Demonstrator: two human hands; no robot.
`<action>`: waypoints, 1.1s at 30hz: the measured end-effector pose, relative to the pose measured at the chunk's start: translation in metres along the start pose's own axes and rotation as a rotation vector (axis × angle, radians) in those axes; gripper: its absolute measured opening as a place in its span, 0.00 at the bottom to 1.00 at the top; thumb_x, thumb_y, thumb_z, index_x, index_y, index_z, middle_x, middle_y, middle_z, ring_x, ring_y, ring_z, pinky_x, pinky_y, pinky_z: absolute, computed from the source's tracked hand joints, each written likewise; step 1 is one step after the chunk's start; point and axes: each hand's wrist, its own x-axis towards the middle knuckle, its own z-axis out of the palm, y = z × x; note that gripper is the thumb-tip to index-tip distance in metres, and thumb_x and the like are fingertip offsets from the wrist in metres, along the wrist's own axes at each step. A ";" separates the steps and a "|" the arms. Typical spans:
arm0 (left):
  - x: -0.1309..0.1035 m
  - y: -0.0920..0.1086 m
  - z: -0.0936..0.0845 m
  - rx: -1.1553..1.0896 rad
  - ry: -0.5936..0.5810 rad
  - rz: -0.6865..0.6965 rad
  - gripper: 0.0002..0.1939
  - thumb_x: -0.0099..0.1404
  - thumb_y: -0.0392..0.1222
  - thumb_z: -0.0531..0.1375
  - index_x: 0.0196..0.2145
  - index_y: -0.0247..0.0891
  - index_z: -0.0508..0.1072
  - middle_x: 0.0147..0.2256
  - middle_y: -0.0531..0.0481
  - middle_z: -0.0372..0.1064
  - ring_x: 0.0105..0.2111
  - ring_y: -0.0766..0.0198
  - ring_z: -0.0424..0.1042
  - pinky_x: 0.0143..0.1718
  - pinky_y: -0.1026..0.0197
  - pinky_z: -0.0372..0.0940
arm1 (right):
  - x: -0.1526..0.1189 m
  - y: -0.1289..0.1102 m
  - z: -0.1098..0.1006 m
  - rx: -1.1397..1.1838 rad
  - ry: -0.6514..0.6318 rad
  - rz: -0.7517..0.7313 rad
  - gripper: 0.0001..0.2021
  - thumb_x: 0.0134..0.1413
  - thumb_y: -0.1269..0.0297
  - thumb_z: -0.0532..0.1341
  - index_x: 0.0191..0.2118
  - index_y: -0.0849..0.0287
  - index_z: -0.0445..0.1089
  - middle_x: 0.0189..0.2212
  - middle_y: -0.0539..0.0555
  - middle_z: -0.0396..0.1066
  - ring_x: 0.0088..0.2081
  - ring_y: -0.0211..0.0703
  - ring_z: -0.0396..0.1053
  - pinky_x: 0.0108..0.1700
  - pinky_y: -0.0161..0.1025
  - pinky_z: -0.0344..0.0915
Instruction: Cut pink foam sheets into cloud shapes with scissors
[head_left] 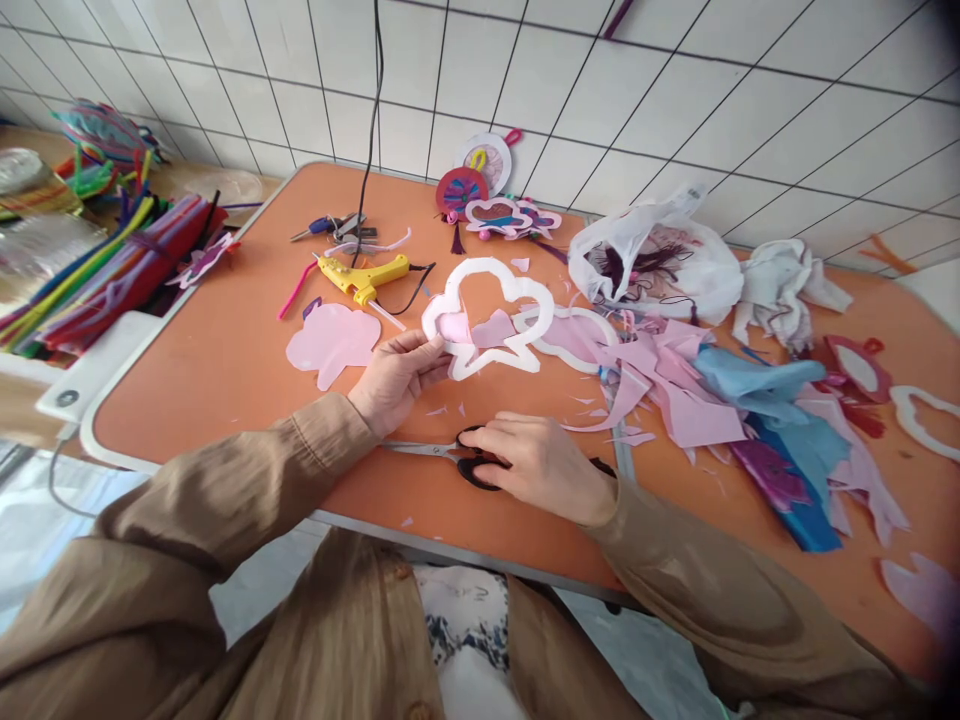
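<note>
My left hand (397, 378) pinches the lower left edge of a white cutout frame (487, 268) with a scalloped, cloud-like outline, raised above the table. A bit of pink sheet shows at the frame's left inner side. Black-handled scissors (431, 450) lie near the table's front, blades pointing left. Over their handles, my right hand (544, 465) curls its fingers and grips them. A second white frame (611, 335) rests behind the first, with pink material inside its outline. To the left of my left hand lies a pink scalloped piece (334, 342).
A yellow glue gun (367, 277) with a black cord and keys (352, 230) lie back left. Finished ornaments (461, 190) sit by the tiled wall. At right are a white plastic bag (667, 265), pink scraps (690, 400) and blue material (802, 440). Pipe cleaners (127, 270) are far left.
</note>
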 end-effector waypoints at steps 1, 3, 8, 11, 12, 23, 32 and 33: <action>0.001 -0.001 -0.001 0.009 -0.003 -0.005 0.11 0.63 0.27 0.68 0.24 0.32 0.75 0.24 0.51 0.77 0.26 0.70 0.77 0.35 0.67 0.73 | -0.001 0.001 0.000 0.044 -0.014 0.019 0.11 0.53 0.74 0.72 0.43 0.63 0.79 0.30 0.52 0.78 0.32 0.44 0.73 0.34 0.39 0.67; 0.001 -0.002 -0.001 0.023 -0.006 -0.011 0.11 0.63 0.28 0.68 0.24 0.32 0.75 0.24 0.51 0.76 0.25 0.70 0.77 0.34 0.67 0.72 | -0.001 0.004 -0.001 0.109 -0.037 0.041 0.12 0.54 0.75 0.72 0.44 0.62 0.79 0.31 0.52 0.79 0.34 0.43 0.74 0.36 0.39 0.68; 0.001 -0.003 -0.003 0.052 -0.042 0.027 0.11 0.57 0.33 0.74 0.23 0.32 0.76 0.24 0.51 0.76 0.25 0.70 0.76 0.32 0.67 0.71 | 0.000 0.010 -0.008 0.104 -0.110 -0.041 0.09 0.59 0.72 0.70 0.46 0.60 0.80 0.31 0.53 0.76 0.35 0.45 0.73 0.36 0.39 0.68; 0.000 -0.004 -0.004 0.080 -0.064 0.053 0.15 0.51 0.39 0.78 0.22 0.32 0.76 0.24 0.51 0.76 0.25 0.69 0.75 0.31 0.66 0.71 | -0.001 0.011 -0.010 0.050 -0.131 -0.097 0.10 0.63 0.71 0.67 0.48 0.61 0.79 0.33 0.55 0.76 0.36 0.45 0.74 0.37 0.39 0.70; 0.000 -0.004 -0.004 0.088 -0.070 0.061 0.17 0.49 0.41 0.79 0.22 0.32 0.75 0.23 0.52 0.75 0.25 0.69 0.75 0.31 0.66 0.70 | -0.002 0.012 -0.010 0.036 -0.130 -0.113 0.10 0.63 0.71 0.67 0.49 0.62 0.78 0.34 0.55 0.76 0.36 0.45 0.74 0.37 0.39 0.70; 0.000 -0.006 -0.005 0.113 -0.048 0.050 0.14 0.50 0.38 0.78 0.24 0.32 0.76 0.23 0.52 0.75 0.25 0.69 0.75 0.32 0.66 0.71 | 0.000 0.008 0.003 -0.101 -0.068 -0.282 0.14 0.73 0.69 0.53 0.50 0.62 0.77 0.34 0.56 0.76 0.35 0.42 0.72 0.35 0.38 0.70; 0.002 0.003 -0.009 0.249 -0.136 0.063 0.16 0.44 0.43 0.80 0.25 0.32 0.80 0.24 0.50 0.75 0.24 0.68 0.73 0.31 0.66 0.72 | -0.007 0.017 -0.035 -0.152 0.731 0.292 0.25 0.60 0.59 0.66 0.62 0.56 0.71 0.53 0.66 0.72 0.52 0.65 0.72 0.49 0.59 0.73; 0.003 0.004 -0.009 0.276 -0.151 0.070 0.17 0.43 0.45 0.80 0.25 0.33 0.81 0.24 0.50 0.76 0.24 0.68 0.73 0.30 0.66 0.72 | -0.005 0.022 -0.039 -0.005 0.726 0.400 0.26 0.59 0.58 0.66 0.62 0.56 0.71 0.54 0.66 0.72 0.51 0.63 0.72 0.46 0.58 0.73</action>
